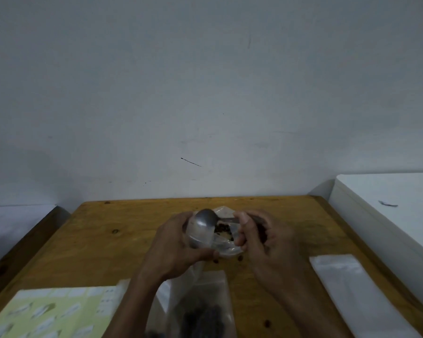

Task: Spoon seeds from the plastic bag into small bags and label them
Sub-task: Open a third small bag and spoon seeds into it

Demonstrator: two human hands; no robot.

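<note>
Head view of a seed-packing step at a wooden table point(112, 242). The left hand point(174, 242) gripped a small clear bag point(220, 240), thumb curled along its near edge and fingers wrapped behind its far side, holding the mouth open above the tabletop. The right hand point(261, 235) pinched the handle of a metal spoon point(205, 219), fingers curled round it just to the right of the bag; the spoon's bowl lay over the left part of the bag's mouth, beside the left hand's fingertips. Dark seeds point(221, 228) sat inside the small bag, directly below and right of the spoon bowl. A few loose seeds point(239, 258) lay on the table just under the held bag. Nearer the person than both hands, between the forearms, lay the large plastic bag point(203, 311) with a dark mass of seeds in it. A stack of empty small bags point(347, 284) lay right of the right wrist, and a sheet of labels point(51, 313) lay left of the left forearm.
</note>
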